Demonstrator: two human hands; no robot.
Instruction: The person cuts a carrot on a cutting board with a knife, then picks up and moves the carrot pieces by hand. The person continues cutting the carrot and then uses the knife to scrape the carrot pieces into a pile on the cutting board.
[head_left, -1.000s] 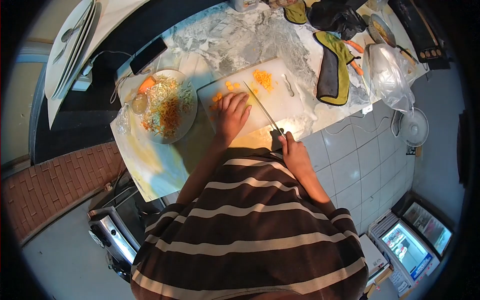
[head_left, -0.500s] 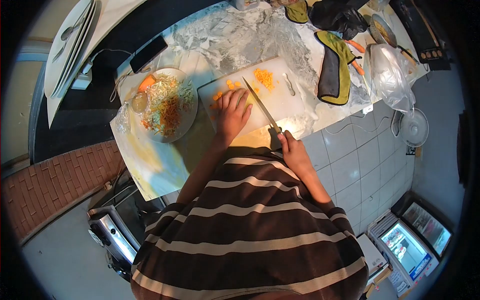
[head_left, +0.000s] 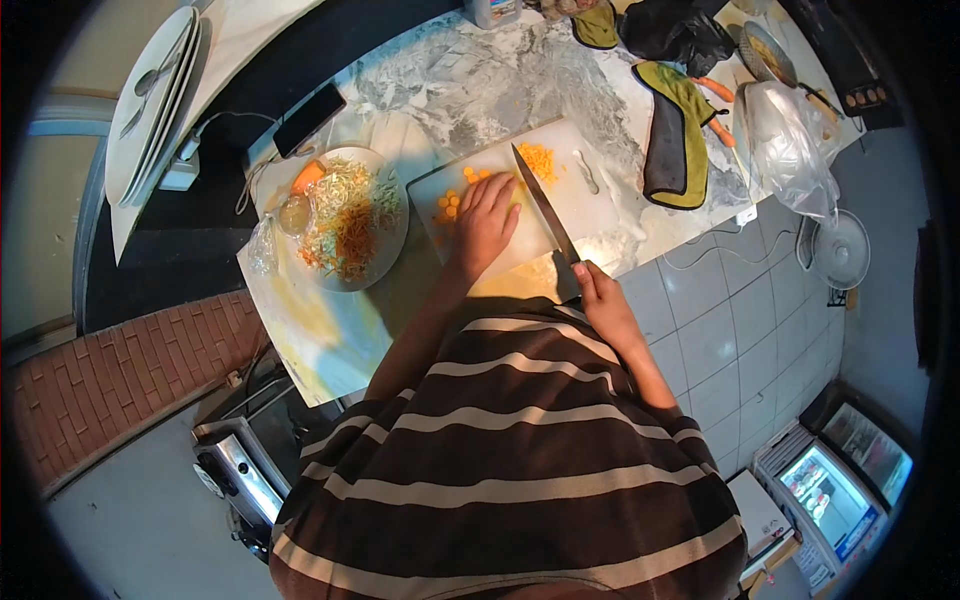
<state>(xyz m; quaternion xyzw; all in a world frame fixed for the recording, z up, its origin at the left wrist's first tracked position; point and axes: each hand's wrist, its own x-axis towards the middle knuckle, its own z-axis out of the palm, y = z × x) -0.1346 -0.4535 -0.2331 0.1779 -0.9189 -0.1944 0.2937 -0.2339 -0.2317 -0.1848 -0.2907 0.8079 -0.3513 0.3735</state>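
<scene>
My left hand point(head_left: 487, 222) rests on the white cutting board point(head_left: 590, 205), fingers bent and held close together. Whatever lies beneath them is mostly hidden. Orange carrot slices point(head_left: 449, 203) are scattered by its fingertips and on its left side. My right hand point(head_left: 604, 305) grips a long kitchen knife point(head_left: 546, 208) by the handle. The blade slants across the board to the right of my left hand, its tip beside a pile of diced carrot point(head_left: 538, 163).
Left of the board, a plate point(head_left: 385, 250) bears shredded vegetables. A phone point(head_left: 310, 119) lies behind it. To the right are a black-and-green cloth point(head_left: 672, 140), carrots point(head_left: 722, 133) and a plastic bag point(head_left: 788, 145). Stacked plates point(head_left: 150, 110) stand on the left shelf.
The view has shifted slightly. My right hand has moved the knife a little rightward and forward, so its tip is nearer the diced carrot. My left hand stays on the board.
</scene>
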